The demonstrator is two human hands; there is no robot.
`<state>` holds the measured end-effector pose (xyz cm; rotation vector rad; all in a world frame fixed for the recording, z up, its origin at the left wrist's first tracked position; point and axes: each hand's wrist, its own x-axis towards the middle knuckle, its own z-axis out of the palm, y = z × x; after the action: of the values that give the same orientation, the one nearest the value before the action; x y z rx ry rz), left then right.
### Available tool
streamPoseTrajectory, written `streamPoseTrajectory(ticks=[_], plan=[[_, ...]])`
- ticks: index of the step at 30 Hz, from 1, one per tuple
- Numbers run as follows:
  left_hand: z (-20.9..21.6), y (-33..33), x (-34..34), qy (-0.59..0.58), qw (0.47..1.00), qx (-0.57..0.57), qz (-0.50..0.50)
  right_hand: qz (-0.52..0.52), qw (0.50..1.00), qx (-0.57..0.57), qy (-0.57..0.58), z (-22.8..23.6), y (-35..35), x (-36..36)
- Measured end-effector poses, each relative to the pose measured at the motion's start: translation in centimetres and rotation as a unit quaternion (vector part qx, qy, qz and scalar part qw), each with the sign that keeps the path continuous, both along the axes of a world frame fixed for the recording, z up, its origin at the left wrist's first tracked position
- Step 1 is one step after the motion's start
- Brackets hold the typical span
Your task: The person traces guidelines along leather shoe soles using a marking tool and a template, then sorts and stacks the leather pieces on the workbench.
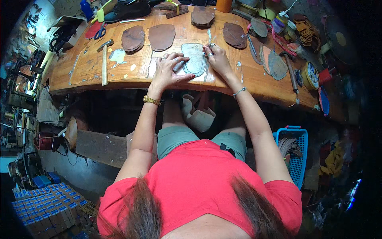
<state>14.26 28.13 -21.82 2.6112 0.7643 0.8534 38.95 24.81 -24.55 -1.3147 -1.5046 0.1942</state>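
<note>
A grey rounded panel (195,59) lay on the wooden bench (91,65), right of the hammer (104,63). The left hand (169,71), nearer the hammer, had thumb and fingers spread at the panel. The right hand (217,57), farther from the hammer, had bent fingers at the panel's edge; their grip could not be told.

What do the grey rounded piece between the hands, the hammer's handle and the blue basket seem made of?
Grey rounded piece: perhaps leather or board; matte, mottled face leaves it open.
Hammer's handle: probably smooth wood, being pale tan.
Blue basket: likely smooth plastic, given evenly coloured, perforated walls.
</note>
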Motion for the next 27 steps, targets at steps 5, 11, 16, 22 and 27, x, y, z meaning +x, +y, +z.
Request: streamPoseTrajectory(ticks=[5, 11, 16, 22, 27], plan=[[0.2, -0.2, -0.1, 0.001, 1.000, -0.006, 0.005, 0.011, 0.996, -0.043, 0.083, 0.2, -0.1, 0.4], [-0.3, 0.2, -0.3, -0.009, 1.000, -0.012, 0.003, 0.020, 1.000, 0.002, -0.014, 0.5, -0.4, -0.5], [0.1, 0.0, 0.0, 0.001, 1.000, -0.012, 0.005, 0.027, 0.985, -0.099, 0.137, 1.0, -0.9, 0.1], [-0.2, 0.1, 0.0, 0.003, 1.000, 0.024, 0.012, 0.032, 0.999, -0.032, -0.015, 1.3, -1.3, -0.5], [-0.2, 0.1, 0.0, 0.010, 1.000, 0.018, 0.014, 0.034, 0.995, 0.010, -0.090, 0.9, -1.3, -0.7]])
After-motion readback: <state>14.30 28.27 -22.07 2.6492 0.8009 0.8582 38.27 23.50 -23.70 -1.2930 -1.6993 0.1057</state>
